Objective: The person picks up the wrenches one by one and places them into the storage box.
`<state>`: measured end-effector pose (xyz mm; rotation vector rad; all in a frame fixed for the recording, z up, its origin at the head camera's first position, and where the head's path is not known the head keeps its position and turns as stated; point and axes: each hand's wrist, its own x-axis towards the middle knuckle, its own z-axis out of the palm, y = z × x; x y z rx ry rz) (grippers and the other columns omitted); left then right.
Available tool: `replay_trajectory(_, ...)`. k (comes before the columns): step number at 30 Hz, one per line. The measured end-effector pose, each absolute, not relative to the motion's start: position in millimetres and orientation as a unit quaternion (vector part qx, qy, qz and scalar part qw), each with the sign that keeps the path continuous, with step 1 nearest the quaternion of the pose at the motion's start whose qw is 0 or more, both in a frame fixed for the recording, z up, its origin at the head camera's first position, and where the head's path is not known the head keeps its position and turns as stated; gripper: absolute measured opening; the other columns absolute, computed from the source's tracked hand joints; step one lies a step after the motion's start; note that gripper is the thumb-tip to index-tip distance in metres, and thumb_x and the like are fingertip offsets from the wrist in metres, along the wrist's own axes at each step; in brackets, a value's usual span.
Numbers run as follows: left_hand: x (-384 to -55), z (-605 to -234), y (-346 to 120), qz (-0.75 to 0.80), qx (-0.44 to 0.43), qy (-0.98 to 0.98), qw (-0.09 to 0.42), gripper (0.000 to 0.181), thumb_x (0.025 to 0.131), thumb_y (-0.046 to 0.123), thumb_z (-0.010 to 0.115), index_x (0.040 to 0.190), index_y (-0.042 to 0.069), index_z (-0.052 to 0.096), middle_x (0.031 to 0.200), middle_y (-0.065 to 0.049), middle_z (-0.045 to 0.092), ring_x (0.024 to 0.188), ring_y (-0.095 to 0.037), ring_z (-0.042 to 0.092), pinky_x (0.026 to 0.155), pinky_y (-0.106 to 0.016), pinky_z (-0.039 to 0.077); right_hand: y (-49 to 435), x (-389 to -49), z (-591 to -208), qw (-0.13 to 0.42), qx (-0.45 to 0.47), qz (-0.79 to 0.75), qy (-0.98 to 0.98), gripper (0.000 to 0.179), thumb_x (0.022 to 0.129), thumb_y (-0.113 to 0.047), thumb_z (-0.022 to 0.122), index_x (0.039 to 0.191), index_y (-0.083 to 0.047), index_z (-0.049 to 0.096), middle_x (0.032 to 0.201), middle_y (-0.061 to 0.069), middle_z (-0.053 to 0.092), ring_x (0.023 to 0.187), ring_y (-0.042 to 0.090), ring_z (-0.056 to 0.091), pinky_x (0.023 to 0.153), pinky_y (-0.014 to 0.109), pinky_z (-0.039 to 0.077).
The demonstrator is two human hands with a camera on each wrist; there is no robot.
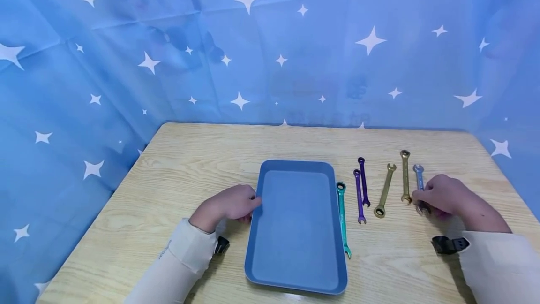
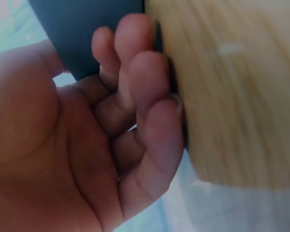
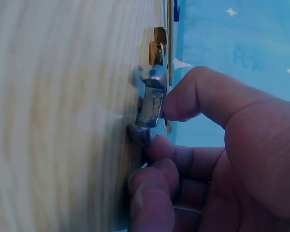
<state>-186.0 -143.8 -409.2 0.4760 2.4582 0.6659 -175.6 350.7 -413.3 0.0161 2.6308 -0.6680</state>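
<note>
A blue rectangular tray (image 1: 297, 229) lies on the wooden table. My left hand (image 1: 236, 203) grips its left rim, thumb over the edge and fingers curled at the side; in the left wrist view the tray (image 2: 70, 29) shows dark behind the fingers. At the far right of the row, my right hand (image 1: 447, 196) pinches a silver combination wrench (image 1: 419, 179) near its lower end. The right wrist view shows this wrench's open jaw end (image 3: 152, 104) between thumb and index finger, close against the tabletop. Part of its shank is hidden by the thumb in the head view.
Left of the silver wrench lie two gold wrenches, one upright (image 1: 405, 175) and one slanted (image 1: 385, 191). Further left are two purple wrenches (image 1: 359, 196), then a green wrench (image 1: 342, 219) along the tray's right side. A blue star-print cloth (image 1: 295, 79) hangs behind the table.
</note>
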Motion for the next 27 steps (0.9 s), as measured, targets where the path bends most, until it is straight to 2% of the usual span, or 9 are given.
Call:
replay_trajectory(8, -186.5, -406.7, -142.6, 0.244, 0.167, 0.915, 0.276, 0.049, 0.101, 0.025, 0.040, 0.059, 0.009, 0.061, 0.054, 0.001, 0.066, 0.046, -0.014, 0.052, 0.049, -0.027, 0.037, 350.1, -175.9, -411.0, 0.212, -0.002, -0.243, 0.946, 0.043, 0.097, -0.031, 0.054, 0.056, -0.016, 0.052, 0.047, -0.006, 0.044, 0.044, 0.014, 0.047, 0.051, 0.033, 0.046)
replay_trajectory(15, -188.2, -405.3, -139.3, 0.242, 0.163, 0.916, 0.276, 0.050, 0.102, 0.027, 0.042, 0.061, 0.009, 0.064, 0.055, 0.001, 0.066, 0.045, -0.013, 0.047, 0.049, -0.027, 0.036, 353.7, -174.5, -409.0, 0.219, -0.002, -0.236, 0.947, 0.046, 0.100, -0.032, 0.049, 0.056, -0.017, 0.047, 0.047, -0.006, 0.041, 0.044, 0.013, 0.043, 0.051, 0.031, 0.042)
replay_trajectory(27, -185.7, -409.8, -141.2, 0.245, 0.150, 0.916, 0.280, 0.049, 0.101, 0.028, 0.043, 0.057, 0.010, 0.058, 0.057, 0.000, 0.067, 0.045, -0.014, 0.047, 0.048, -0.027, 0.035, 353.2, -172.9, -410.4, 0.213, -0.005, -0.236, 0.948, 0.046, 0.101, -0.031, 0.047, 0.058, -0.015, 0.049, 0.049, -0.003, 0.047, 0.046, 0.016, 0.051, 0.053, 0.033, 0.047)
